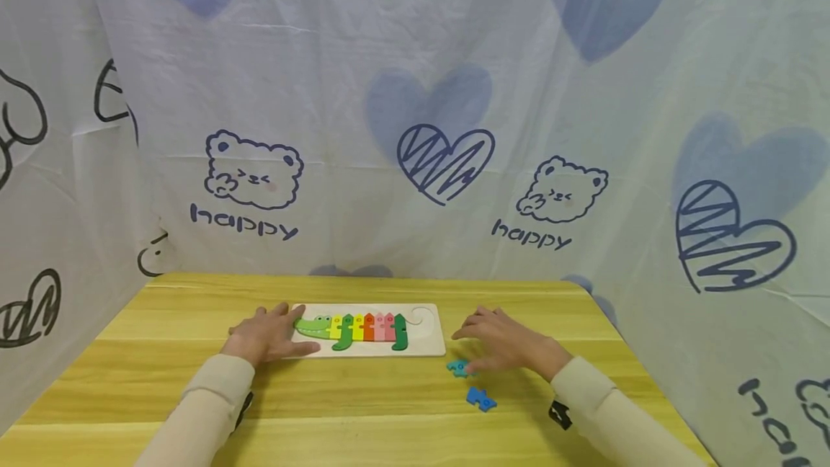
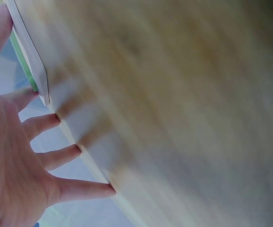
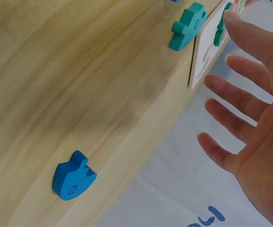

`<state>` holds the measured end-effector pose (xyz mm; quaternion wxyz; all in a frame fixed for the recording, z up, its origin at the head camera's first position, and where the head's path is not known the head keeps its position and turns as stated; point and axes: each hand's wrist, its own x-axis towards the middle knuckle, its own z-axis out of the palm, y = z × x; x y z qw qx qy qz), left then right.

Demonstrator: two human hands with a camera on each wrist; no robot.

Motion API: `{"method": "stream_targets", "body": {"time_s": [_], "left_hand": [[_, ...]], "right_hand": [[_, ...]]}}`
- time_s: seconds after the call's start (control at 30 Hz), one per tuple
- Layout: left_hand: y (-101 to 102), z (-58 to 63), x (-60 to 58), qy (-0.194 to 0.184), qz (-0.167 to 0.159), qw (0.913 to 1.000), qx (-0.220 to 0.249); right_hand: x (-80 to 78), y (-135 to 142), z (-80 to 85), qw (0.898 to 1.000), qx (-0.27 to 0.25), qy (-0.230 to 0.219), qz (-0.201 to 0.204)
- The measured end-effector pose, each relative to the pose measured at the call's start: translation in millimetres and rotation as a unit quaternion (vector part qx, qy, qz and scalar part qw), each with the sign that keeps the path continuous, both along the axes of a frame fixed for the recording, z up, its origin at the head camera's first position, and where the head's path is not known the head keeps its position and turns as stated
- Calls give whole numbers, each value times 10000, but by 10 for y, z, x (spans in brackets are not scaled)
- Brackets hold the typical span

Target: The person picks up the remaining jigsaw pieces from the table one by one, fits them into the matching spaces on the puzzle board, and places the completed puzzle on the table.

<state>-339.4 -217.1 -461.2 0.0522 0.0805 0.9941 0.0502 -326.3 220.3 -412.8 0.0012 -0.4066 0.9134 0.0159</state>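
Observation:
A white puzzle board (image 1: 424,341) bears a crocodile (image 1: 315,327) of coloured pieces, green head at left, then yellow, green, orange, pink and dark green. Over its left end my left hand (image 1: 269,334) spreads its fingers, thumb and index at the board's edge. In the left wrist view the other fingertips of that hand (image 2: 22,156) touch the tabletop. My right hand (image 1: 502,341) hovers right of the board, fingers loosely extended, holding nothing. A teal puzzle piece (image 1: 457,367) lies by its thumb, and a blue piece (image 1: 481,399) lies nearer me.
Another blue piece (image 3: 74,176) shows in the right wrist view, below the right hand; it is hidden in the head view. The wooden table (image 1: 363,409) ends at a printed cloth (image 1: 350,164) hung behind and at both sides.

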Motion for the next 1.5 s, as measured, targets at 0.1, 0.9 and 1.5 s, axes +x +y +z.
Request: {"method": "stream_targets", "body": {"time_s": [0.1, 0.9, 1.5], "left_hand": [[-2, 2, -1, -1, -4, 10000, 17], [-5, -1, -7, -20, -11, 10000, -4], [-16, 1, -7, -58, 29, 10000, 56]], "right_hand": [[37, 20, 25, 9991, -183, -370, 17], [264, 105, -120, 9906, -210, -1251, 520], [239, 171, -114, 9955, -242, -646, 647]]}}
